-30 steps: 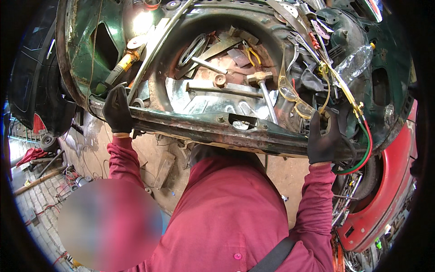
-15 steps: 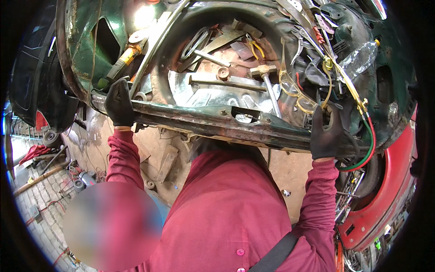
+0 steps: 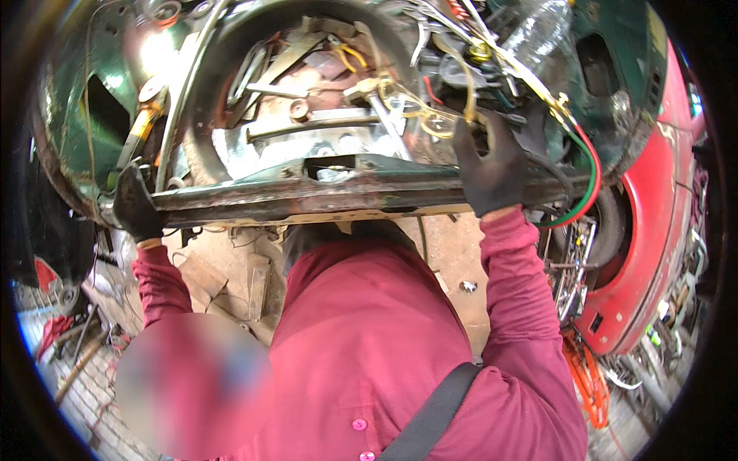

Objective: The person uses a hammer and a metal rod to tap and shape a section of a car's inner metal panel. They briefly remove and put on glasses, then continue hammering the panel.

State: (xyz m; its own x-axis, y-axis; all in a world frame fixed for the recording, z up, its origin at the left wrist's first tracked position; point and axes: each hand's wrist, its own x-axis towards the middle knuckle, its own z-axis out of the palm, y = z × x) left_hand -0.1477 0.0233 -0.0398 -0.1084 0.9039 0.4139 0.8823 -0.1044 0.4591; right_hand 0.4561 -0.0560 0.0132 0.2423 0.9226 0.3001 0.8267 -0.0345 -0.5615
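My left hand (image 3: 138,203), in a black glove, grips the left end of a scraped dark metal rear panel (image 3: 307,201) of a car body. My right hand (image 3: 496,165), also gloved in black, is above the panel's right part. Its thumb and fingertips close on the temple of yellowish clear safety glasses (image 3: 438,123); the exact contact is partly hidden. Left of the glasses, a hammer (image 3: 388,123) lies in the round well with a metal bar (image 3: 311,129) and yellow-handled pliers (image 3: 347,55).
Red and green hoses (image 3: 592,173) loop over the panel's right end, near a plastic bottle (image 3: 542,34). A yellow-bodied tool (image 3: 140,131) lies at the left. A red car body part (image 3: 653,246) stands at the right. Cardboard pieces (image 3: 257,288) lie on the floor.
My right hand has moved left and up, shifting the safety glasses with it. My left hand stays at the panel's left end. The whole view has shifted to the right.
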